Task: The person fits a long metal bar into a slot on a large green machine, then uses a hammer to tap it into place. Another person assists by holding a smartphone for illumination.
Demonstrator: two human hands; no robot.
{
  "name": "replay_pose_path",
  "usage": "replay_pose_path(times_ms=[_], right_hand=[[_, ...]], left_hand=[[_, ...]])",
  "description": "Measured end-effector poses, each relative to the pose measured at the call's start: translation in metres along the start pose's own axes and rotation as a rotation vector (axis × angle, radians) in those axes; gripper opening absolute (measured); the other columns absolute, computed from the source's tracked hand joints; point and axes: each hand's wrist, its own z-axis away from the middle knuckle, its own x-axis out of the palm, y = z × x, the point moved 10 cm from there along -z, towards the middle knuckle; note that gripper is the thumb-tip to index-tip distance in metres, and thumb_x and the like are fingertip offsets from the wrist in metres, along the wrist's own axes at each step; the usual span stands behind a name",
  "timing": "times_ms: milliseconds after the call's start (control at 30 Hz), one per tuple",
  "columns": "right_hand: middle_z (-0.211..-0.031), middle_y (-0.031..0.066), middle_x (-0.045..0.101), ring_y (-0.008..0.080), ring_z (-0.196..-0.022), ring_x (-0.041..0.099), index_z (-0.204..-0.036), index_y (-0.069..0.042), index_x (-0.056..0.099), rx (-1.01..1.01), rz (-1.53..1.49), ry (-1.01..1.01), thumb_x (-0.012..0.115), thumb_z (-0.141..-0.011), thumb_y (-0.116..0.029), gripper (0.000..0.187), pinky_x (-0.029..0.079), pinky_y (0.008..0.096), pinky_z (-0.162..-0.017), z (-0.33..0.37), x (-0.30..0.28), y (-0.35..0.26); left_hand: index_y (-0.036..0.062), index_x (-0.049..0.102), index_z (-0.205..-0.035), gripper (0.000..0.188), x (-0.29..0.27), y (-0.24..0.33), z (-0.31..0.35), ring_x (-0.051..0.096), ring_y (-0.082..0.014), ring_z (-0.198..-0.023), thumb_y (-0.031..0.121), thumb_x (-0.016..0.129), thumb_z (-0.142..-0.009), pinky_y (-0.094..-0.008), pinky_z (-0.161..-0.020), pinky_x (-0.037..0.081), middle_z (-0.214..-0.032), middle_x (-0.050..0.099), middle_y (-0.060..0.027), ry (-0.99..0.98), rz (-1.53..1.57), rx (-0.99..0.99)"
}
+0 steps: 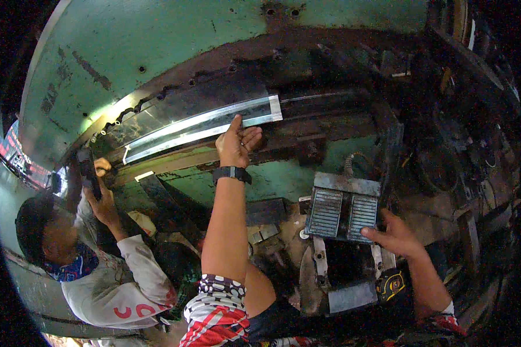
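My left hand (237, 144) is raised at a long dark panel framed by bright metal strips (197, 125). Its fingers are loosely apart, with the index finger at the lower strip; nothing shows in its grasp. Low on the right, my right hand (396, 234) grips the edge of a grey metal block with two ribbed panels (344, 209), thumb on its front face and the other fingers partly hidden. A cable rises from the top of the block.
At the left a co-worker (110, 277) in a cap holds a dark tool (88, 172) by the panel's left end. A yellow and black tape measure (392, 285) sits at lower right. Green metal plating (173, 40) curves overhead. A dark flat bar (168, 199) slants below the panel.
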Motion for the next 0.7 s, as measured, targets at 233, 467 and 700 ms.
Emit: replay_pose_path(times_ms=[233, 467, 700], right_hand=[[-0.114, 0.0118, 0.071, 0.0193, -0.106, 0.064, -0.124, 0.006, 0.063, 0.153, 0.193, -0.075, 0.079, -0.088, -0.035, 0.057, 0.05, 0.0357, -0.096, 0.008, -0.005, 0.011], [-0.118, 0.0096, 0.071, 0.0176, -0.107, 0.063, -0.124, 0.004, 0.065, 0.128, 0.172, -0.066, 0.077, -0.091, -0.029, 0.049, 0.048, 0.0351, -0.099, 0.008, -0.002, 0.024], [-0.12, 0.0092, 0.07, 0.0175, -0.113, 0.06, -0.125, 0.003, 0.064, 0.072, 0.162, 0.035, 0.075, -0.092, -0.024, 0.045, 0.044, 0.0355, -0.104, 0.011, 0.0, 0.038]], left_hand=[[-0.0131, 0.05, -0.108, 0.039, 0.007, 0.006, 0.011, 0.073, -0.036, -0.073, 0.016, 0.071, -0.093, -0.0415, -0.062, 0.066, -0.084, 0.065, -0.0249, 0.088, 0.029, 0.084], [-0.0124, 0.049, -0.105, 0.036, 0.011, 0.01, 0.012, 0.073, -0.0358, -0.073, 0.015, 0.07, -0.094, -0.0426, -0.062, 0.066, -0.082, 0.065, -0.0207, 0.028, -0.001, 0.104], [-0.0086, 0.05, -0.107, 0.033, 0.011, 0.013, 0.017, 0.073, -0.0366, -0.077, 0.016, 0.069, -0.095, -0.044, -0.065, 0.066, -0.081, 0.063, -0.0147, 0.038, -0.025, 0.133]])
